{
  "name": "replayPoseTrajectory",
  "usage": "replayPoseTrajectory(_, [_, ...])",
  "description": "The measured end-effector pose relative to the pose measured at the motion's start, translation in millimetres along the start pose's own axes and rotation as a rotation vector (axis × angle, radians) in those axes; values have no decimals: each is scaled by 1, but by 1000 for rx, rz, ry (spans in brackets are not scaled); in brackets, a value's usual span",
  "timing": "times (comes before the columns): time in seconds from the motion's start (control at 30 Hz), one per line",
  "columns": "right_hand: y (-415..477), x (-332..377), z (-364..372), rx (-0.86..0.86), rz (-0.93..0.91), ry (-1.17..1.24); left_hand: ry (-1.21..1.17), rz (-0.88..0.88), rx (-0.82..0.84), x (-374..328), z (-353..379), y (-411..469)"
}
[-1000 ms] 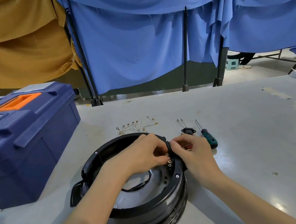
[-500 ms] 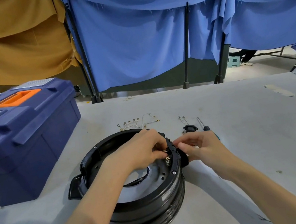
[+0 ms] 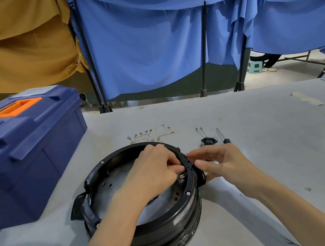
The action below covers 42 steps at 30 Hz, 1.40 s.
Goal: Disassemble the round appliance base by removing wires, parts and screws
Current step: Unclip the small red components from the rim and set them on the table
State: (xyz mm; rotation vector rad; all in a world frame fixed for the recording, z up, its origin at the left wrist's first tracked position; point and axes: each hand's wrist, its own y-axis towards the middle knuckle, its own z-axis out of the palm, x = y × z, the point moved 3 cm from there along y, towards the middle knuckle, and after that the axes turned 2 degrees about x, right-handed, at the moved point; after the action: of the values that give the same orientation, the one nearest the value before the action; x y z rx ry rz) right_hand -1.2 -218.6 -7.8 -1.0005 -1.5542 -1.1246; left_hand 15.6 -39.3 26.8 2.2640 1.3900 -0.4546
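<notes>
I see my left hand [image 3: 154, 171] reaching down inside the round appliance base [image 3: 152, 228]. Its fingers are curled and pinch the terminal piece [image 3: 181, 176] with brass tabs on the inner face of the rim. Just across that rim wall, my right hand [image 3: 221, 162] is on the outside. Its thumb lies on top and its fingers are wrapped under the black socket [image 3: 200, 177] that sticks out of the wall, so it grasps it. The two hands nearly meet over the rim. The base sits on the grey table [image 3: 271, 169], under my left forearm and close in front of me.

Beyond my right hand's fingertips lie a small black connector [image 3: 208, 140] with thin leads and, just beside it, a screwdriver [image 3: 223, 137]. Beyond my left hand's knuckles a cluster of loose wires [image 3: 152, 134] is spread on the table. Well off to the left of my left hand stands a blue toolbox [image 3: 33, 147] with an orange handle.
</notes>
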Motion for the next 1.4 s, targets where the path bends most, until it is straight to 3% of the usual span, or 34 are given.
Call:
replayPoseTrajectory(0.17, [0,1,-1,21,9,34,105,-13,32,-6,1,-1])
replayPoseTrajectory(0.47, [2,-2,3,21,13,44,261,-1,-73,-16,7,-5])
replayPoseTrajectory(0.97, [2,-1,4,21,16,68,-25,29,-61,-5,5,-5])
replayPoseTrajectory(1.4, [2,0,5,17,9,81,242,11,-77,-17,5,-8])
